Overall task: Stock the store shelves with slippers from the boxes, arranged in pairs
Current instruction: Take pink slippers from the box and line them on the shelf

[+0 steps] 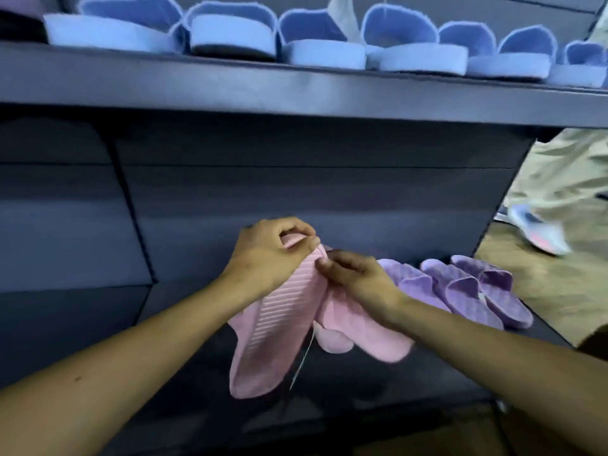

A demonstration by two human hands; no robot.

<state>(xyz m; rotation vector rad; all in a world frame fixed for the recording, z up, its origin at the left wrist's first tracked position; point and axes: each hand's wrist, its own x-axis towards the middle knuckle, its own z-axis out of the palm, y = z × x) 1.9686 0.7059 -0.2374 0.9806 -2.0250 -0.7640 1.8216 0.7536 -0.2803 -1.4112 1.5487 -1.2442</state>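
Left hand [269, 255] fingers curl, pinching the top end of the pink ribbed-sole fabric slippers [276, 327]. Right hand [358, 281] fingertips pinch the same spot (a thin thread [302, 360] dangles between the pair). The pair hangs over the dark lower shelf [427, 383], just left of the lilac quilted slippers [467, 287]. Blue fleecy slippers [322, 41] line the upper shelf [296, 90].

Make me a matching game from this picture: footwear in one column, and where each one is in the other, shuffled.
Things:
1 blue slippers
2 pink slippers
3 purple slippers
4 sneaker

Places:
A on the floor, at the right
B held by the left hand and right hand
C on the upper shelf
D lying on the lower shelf

Pairs: 1-C, 2-B, 3-D, 4-A
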